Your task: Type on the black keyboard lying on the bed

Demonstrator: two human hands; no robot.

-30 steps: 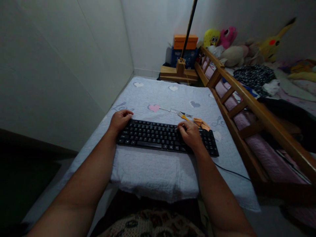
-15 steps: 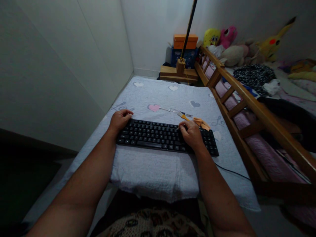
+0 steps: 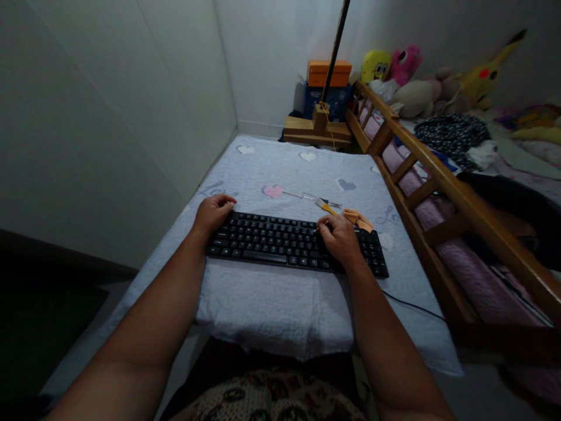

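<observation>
A black computer keyboard [image 3: 263, 238] lies flat across the cloth-covered table in front of me. My left hand [image 3: 214, 213] is closed around its upper left corner, with the thumb along the back edge. Over the keys right of the middle, my right hand [image 3: 339, 237] is curled, thumb and forefinger pinched together low on the keyboard. Whatever sits in that pinch is too small and too hidden to name. Behind the keyboard are a brush with a yellow handle [image 3: 325, 206], a thin wire-like tool [image 3: 293, 194] and a folded orange cloth [image 3: 358, 220].
A pale blue cloth with hearts [image 3: 272, 298] covers the table. The keyboard's cable [image 3: 414, 304] runs off to the right. A wooden bed rail [image 3: 456, 193] borders the right side, a pale wall panel [image 3: 175, 105] the left. A wooden stand [image 3: 318, 128] with a pole is beyond.
</observation>
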